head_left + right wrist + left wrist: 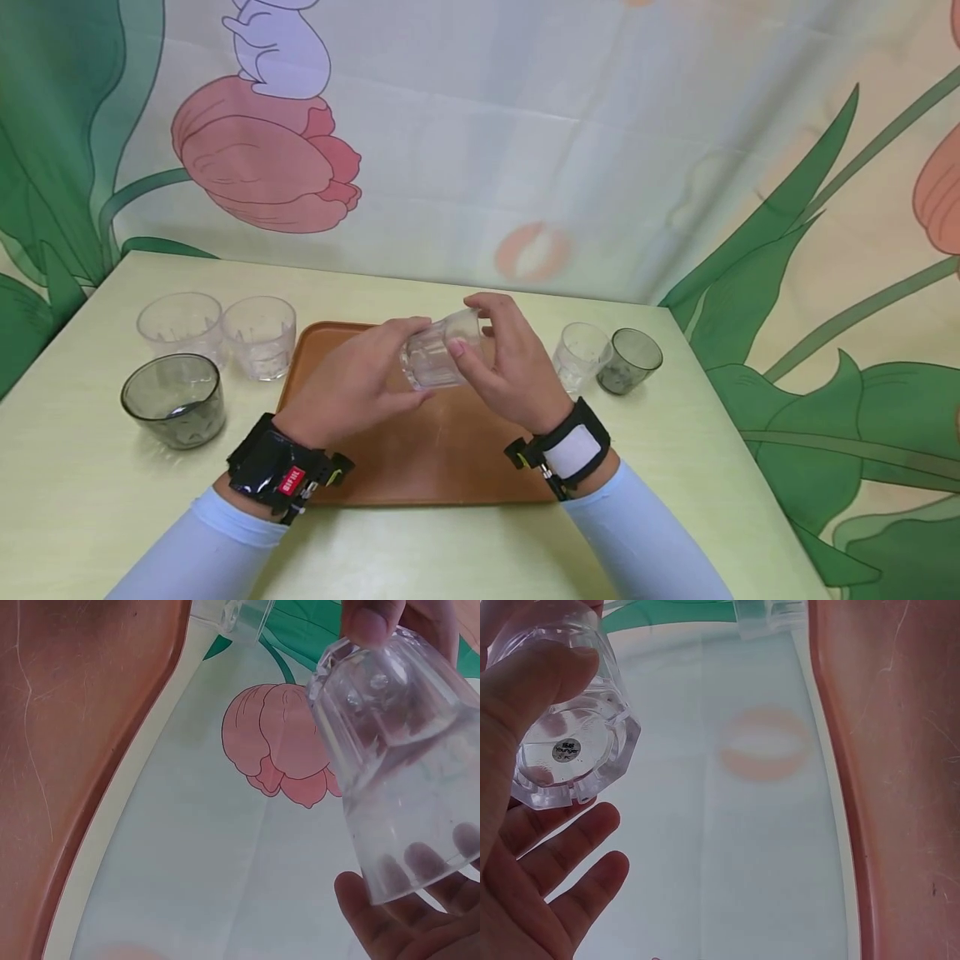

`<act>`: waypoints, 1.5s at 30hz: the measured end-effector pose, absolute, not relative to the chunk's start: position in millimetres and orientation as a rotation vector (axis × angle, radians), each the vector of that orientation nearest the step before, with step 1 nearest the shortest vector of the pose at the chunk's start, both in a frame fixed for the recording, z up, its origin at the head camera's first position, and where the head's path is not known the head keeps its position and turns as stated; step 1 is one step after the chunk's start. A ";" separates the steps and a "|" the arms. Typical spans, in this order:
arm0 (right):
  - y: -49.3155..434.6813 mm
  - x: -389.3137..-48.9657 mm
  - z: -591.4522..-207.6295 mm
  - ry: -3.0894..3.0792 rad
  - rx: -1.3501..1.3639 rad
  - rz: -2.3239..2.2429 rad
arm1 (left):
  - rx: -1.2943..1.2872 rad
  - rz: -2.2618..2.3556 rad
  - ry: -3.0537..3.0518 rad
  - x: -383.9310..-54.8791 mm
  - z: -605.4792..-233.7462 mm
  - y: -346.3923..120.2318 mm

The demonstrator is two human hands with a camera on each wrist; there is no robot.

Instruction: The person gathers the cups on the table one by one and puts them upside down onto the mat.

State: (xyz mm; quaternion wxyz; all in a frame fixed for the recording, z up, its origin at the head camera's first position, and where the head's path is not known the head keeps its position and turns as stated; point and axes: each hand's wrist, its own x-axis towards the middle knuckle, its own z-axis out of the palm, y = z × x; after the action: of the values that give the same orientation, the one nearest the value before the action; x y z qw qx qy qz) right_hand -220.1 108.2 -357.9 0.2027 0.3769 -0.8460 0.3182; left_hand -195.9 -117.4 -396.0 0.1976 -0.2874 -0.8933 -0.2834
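Both hands hold a clear faceted cup (433, 357) over the brown tray (442, 450). The cup is tipped on its side, its base to the left and its mouth to the right. My left hand (351, 382) grips the base end between thumb and fingers. At the mouth end, my right hand (516, 367) has its thumb and fingers curled about the wall. A small round sticker (566, 750) shows on the base in the left wrist view. In the right wrist view, fingers (424, 859) show through the see-through wall near the rim.
Left of the tray stand two clear cups, a wider one (180, 325) and a narrower one (260, 333), with a smoky grey cup (176, 404) before them. A clear cup (581, 354) and a smoky grey cup (630, 362) stand at right. A printed curtain (465, 150) hangs behind the table.
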 end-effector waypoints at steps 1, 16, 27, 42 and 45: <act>108.7 -220.5 -358.3 -2.356 1.058 0.891 | -0.803 -0.788 -2.498 -196.0 -395.6 -117.9; 114.7 -223.0 -362.4 -2.367 1.144 0.884 | -0.832 -0.776 -2.505 -197.7 -393.8 -124.0; 122.0 -223.6 -365.0 -2.257 1.180 0.755 | -0.818 -0.783 -2.541 -197.3 -393.8 -125.6; 130.4 -228.3 -374.6 -2.278 1.319 0.549 | -0.831 -0.809 -2.564 -196.4 -391.3 -128.3; 130.9 -229.7 -375.6 -2.271 1.331 0.485 | -0.821 -0.800 -2.573 -196.3 -391.7 -128.5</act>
State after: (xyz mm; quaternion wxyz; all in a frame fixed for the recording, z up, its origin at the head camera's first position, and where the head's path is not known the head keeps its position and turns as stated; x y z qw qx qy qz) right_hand -229.7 130.9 -375.6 0.2306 0.4840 -0.8255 0.1763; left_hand -196.3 -128.5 -391.7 0.1617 -0.2877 -0.9014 -0.2804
